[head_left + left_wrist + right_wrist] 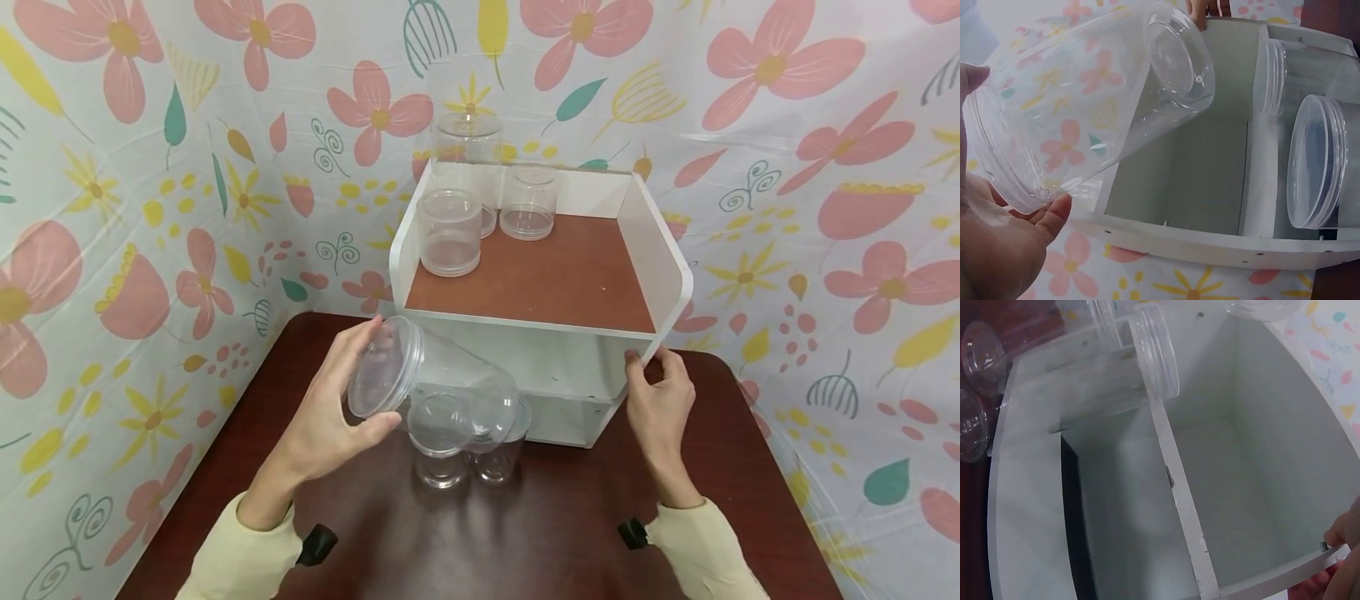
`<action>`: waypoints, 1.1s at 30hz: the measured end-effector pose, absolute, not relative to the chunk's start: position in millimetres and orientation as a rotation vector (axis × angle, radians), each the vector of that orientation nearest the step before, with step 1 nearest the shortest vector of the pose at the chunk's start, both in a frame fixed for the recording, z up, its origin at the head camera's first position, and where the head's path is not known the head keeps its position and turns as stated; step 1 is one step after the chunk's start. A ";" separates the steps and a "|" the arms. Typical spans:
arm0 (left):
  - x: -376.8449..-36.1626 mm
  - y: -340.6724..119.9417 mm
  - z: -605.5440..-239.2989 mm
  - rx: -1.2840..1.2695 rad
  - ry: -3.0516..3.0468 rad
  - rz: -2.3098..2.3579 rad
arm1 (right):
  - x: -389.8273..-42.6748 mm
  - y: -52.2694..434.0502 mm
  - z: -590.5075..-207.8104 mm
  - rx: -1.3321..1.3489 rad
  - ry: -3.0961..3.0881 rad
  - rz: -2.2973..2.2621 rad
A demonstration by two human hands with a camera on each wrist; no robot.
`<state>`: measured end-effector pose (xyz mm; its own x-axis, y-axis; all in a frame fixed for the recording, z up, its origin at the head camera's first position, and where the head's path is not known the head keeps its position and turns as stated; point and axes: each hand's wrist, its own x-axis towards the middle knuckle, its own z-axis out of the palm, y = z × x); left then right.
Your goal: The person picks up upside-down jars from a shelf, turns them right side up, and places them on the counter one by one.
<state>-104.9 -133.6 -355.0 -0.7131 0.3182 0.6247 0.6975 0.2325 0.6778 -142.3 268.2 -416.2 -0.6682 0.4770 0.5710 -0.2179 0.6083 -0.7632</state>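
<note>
Our left grip (330, 421) pinches the lid (382, 371) end of a tilted jar (461, 367), held above the desk (360, 533), by the left front corner of the shelf (577, 275). Our right grip (662, 404) pinches the shelf's right front edge. We want that brace steady, the rim held without squeezing, and the base clear of the two jars (440, 471) below.

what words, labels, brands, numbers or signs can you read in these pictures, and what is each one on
No readable text in any view.
Held jar: no label seen; faint marks on its base are too blurred to tell whether they are lettering.
Other jars: no readable words or numbers.
Shelf: none readable.
Patterned cloth: flowers and leaves, no words.
</note>
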 end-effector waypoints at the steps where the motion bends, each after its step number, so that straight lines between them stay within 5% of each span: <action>1: -104.9 -134.6 -354.4 -0.943 -2.147 -1.481 | -142.4 268.1 -416.3 -0.204 -2.032 1.101; 33: -103.7 -179.4 -334.8 -0.847 -2.204 -1.353 | -142.8 270.8 -419.2 -0.154 -2.019 1.097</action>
